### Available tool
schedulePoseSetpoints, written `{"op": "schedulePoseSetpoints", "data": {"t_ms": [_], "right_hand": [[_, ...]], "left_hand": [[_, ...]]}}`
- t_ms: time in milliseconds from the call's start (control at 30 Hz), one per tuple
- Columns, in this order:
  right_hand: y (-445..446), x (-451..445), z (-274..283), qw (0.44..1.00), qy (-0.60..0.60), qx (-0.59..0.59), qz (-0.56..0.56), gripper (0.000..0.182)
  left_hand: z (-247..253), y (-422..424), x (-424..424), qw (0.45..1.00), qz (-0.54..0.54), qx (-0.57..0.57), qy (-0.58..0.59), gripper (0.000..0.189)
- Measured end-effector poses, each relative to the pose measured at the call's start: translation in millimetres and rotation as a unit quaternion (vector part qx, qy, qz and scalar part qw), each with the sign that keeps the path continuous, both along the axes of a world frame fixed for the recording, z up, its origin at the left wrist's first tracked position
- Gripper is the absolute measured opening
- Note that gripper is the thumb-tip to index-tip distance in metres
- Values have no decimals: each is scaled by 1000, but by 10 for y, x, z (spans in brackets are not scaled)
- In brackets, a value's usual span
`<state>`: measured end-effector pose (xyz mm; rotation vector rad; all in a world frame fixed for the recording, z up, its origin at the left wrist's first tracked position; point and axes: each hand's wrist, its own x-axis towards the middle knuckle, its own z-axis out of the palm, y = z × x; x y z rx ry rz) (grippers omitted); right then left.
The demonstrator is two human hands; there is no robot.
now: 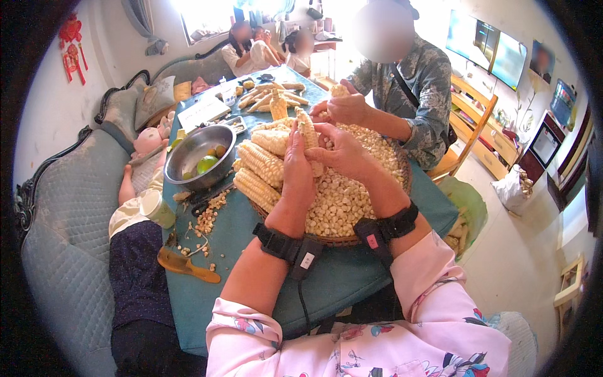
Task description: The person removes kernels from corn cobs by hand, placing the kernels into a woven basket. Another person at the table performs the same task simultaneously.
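Observation:
Both my hands are on one upright ear of dried corn (306,129) above a wide woven basket (337,241). My left hand (297,165) lies along its left side; my right hand (343,153) touches it from the right with bent fingers. Loose pale corn kernels (339,202) fill the basket under my hands. Several whole ears of corn (260,165) are stacked on the basket's left side, next to my left wrist. Across the basket, a co-worker's hands (346,104) hold another piece of corn cob (339,91).
On the blue-green tablecloth (212,315) stand a steel bowl (200,158) with green fruit, a paper cup (157,209) and a brown comb (188,266). Bare cobs (271,99) lie at the table's far end. A person lies on the sofa (66,226) at left; others sit behind.

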<state>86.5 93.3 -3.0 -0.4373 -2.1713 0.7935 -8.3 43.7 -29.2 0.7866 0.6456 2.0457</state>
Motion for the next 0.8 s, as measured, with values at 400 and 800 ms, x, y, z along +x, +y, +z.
{"op": "schedulePoseSetpoints", "data": {"t_ms": [400, 800], "right_hand": [[-58, 403, 29, 976, -14, 170, -136, 22], [-54, 842, -589, 973, 88, -53, -205, 19]], "left_hand": [[154, -93, 10, 916, 237, 4, 325, 47], [591, -449, 55, 972, 70, -29, 222, 31]]}}
